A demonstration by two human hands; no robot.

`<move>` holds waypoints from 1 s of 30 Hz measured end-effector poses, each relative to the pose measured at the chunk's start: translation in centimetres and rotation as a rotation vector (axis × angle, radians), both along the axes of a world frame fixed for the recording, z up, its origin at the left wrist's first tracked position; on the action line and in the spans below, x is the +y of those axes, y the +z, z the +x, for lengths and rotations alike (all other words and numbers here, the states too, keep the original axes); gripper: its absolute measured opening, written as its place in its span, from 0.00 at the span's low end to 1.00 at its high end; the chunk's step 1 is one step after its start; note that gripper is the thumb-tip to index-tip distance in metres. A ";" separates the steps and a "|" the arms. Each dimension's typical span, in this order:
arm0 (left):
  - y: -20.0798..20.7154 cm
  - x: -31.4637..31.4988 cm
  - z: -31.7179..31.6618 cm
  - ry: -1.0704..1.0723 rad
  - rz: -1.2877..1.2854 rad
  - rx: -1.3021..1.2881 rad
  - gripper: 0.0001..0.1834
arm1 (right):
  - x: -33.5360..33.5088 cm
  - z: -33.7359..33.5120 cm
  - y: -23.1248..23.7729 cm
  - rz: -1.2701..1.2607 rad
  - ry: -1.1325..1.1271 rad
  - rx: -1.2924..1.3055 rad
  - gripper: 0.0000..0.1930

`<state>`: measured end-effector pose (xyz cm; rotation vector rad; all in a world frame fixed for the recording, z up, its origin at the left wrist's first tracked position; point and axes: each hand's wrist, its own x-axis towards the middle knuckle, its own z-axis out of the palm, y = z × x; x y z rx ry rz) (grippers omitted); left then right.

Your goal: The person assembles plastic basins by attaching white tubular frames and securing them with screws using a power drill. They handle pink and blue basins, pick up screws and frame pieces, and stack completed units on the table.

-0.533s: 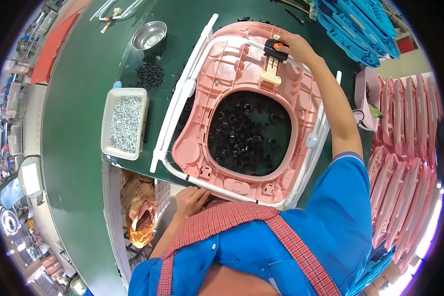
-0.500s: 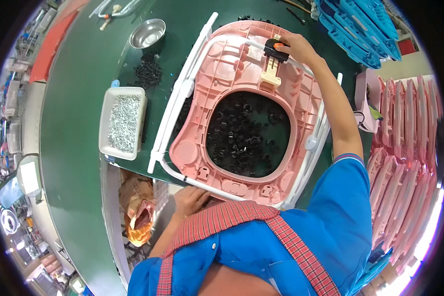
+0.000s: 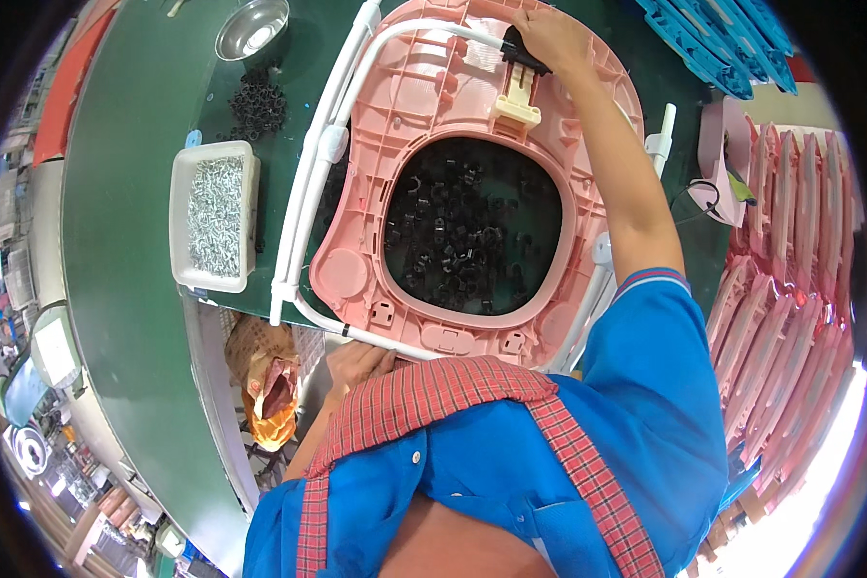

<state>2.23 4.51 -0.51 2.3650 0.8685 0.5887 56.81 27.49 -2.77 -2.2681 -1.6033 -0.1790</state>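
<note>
A pink plastic seat panel (image 3: pixel 352 207) with a large rounded opening lies ribbed side up on the table, framed by white metal tubes (image 3: pixel 310 164). At its far end a black plastic bracket (image 3: pixel 525 50) sits around the white cross tube, above a cream plastic slide (image 3: pixel 516 104). My right hand (image 3: pixel 554 40) is closed on the far side of the bracket, fingertips partly hidden. At the near edge, by the lower tube, my left hand (image 3: pixel 358 364) has curled fingers; what they hold, if anything, is hidden.
Loose black clips (image 3: pixel 467 231) show through the opening, with another pile (image 3: pixel 257 104) at left. Left stand a white tub of metal pins (image 3: pixel 215 217) and a steel bowl (image 3: pixel 252 29). Stacked pink panels (image 3: pixel 790 212) and blue panels (image 3: pixel 727 39) are at right.
My right hand has shifted from the bracket's right side to its far side; the orange spot by its fingers no longer shows. The whole view has shifted, putting the panel higher in the picture.
</note>
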 end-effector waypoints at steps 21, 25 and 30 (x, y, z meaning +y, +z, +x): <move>-1.8 0.7 0.1 0.015 0.127 -0.142 0.06 | -4.7 -5.8 5.7 -0.045 -0.036 -0.202 0.24; -2.2 1.7 -1.1 -0.030 0.121 -0.180 0.06 | -21.4 -23.3 7.8 -0.172 0.502 0.245 0.36; -3.7 2.5 -1.9 -0.141 0.155 -0.288 0.07 | -32.5 -34.6 3.7 -0.382 0.351 0.124 0.37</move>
